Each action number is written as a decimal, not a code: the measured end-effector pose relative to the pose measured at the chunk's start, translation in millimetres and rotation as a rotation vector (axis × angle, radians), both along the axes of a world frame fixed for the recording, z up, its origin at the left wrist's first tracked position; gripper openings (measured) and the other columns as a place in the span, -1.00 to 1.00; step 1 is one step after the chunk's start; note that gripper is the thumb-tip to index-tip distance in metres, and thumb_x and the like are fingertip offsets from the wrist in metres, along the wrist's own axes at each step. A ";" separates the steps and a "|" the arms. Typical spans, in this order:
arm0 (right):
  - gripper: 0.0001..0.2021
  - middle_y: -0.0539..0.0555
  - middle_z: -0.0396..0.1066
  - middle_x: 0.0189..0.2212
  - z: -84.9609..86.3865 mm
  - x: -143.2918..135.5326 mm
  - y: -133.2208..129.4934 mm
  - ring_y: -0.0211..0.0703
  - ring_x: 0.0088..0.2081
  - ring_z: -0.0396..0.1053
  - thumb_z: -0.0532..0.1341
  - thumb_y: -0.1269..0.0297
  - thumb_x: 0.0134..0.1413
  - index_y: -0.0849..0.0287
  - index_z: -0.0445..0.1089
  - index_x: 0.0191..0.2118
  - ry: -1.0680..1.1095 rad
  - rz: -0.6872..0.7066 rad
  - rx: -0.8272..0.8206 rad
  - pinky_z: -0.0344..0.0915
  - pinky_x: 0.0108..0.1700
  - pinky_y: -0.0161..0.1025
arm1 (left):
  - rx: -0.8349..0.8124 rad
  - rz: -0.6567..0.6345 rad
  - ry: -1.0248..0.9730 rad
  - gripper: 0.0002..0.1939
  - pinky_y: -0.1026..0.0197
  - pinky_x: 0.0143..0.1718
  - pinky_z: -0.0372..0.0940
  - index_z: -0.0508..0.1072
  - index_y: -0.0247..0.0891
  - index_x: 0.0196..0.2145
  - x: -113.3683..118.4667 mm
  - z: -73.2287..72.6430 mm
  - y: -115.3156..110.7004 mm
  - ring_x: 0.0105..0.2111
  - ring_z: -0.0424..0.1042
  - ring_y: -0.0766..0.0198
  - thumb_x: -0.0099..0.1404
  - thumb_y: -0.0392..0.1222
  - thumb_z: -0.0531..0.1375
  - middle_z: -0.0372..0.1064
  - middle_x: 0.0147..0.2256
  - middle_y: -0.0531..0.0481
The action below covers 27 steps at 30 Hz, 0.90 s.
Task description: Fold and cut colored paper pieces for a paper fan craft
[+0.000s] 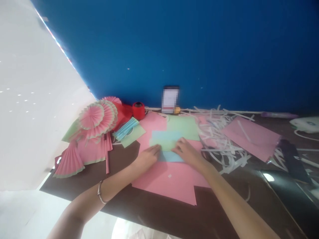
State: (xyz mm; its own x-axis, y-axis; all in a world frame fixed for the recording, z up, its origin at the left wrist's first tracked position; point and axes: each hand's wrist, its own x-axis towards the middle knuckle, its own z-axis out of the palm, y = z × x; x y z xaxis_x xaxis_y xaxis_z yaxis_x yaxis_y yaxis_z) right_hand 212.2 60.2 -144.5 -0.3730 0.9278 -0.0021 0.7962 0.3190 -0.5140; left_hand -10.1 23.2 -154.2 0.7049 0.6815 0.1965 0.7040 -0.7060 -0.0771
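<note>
A green paper strip point(165, 146) lies across a light blue sheet point(171, 157), over large pink sheets point(169, 182) on the dark table. My left hand point(149, 156) is at the strip's left end, fingers together, pressed against it. At the right end my right hand point(185, 151) has its fingers bent and closed on the strip's edge. The fingertips are slightly blurred. Another green sheet point(184, 126) lies just behind.
Pleated pink fans point(92, 116), a folded blue strip point(127, 128) and a red tape roll point(138, 110) stand at left. White paper shreds point(219, 132), a pink sheet point(251, 136) and a dark tablet-like object point(286, 199) are at right. A blue wall point(174, 49) rises behind.
</note>
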 end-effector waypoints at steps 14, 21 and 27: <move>-0.68 0.02 0.27 -0.39 -16.3 7.7 -0.2 -0.23 -0.45 0.31 0.10 0.00 0.06 0.15 0.26 -0.52 -0.090 -0.185 0.078 0.20 -0.43 -0.26 | -0.172 0.135 -0.111 -0.40 -0.08 0.17 0.01 0.03 -0.56 0.16 16.7 -9.8 -21.0 0.23 -0.12 -0.12 0.35 -0.01 -0.11 -0.07 0.19 -0.47; -0.63 0.24 0.28 0.04 8.1 -26.9 -45.9 0.04 0.09 0.17 -0.10 0.18 0.24 0.22 0.29 -0.01 -0.263 0.012 0.421 0.10 0.08 -0.01 | -0.207 0.121 -0.201 -0.35 -0.13 0.18 -0.04 -0.06 -0.50 0.21 16.8 -9.4 -23.7 0.25 -0.25 -0.13 0.32 0.01 -0.09 -0.17 0.23 -0.43; -0.44 0.17 0.08 0.20 -1.3 -49.6 -66.1 -0.05 0.23 -0.02 -0.19 0.06 0.23 0.27 -0.02 0.24 -0.261 0.133 0.283 -0.09 0.22 0.05 | -0.237 0.108 -0.224 -0.28 -0.10 0.21 -0.10 -0.18 -0.47 0.25 16.6 -12.2 -25.4 0.26 -0.33 -0.09 0.27 -0.02 -0.04 -0.30 0.26 -0.37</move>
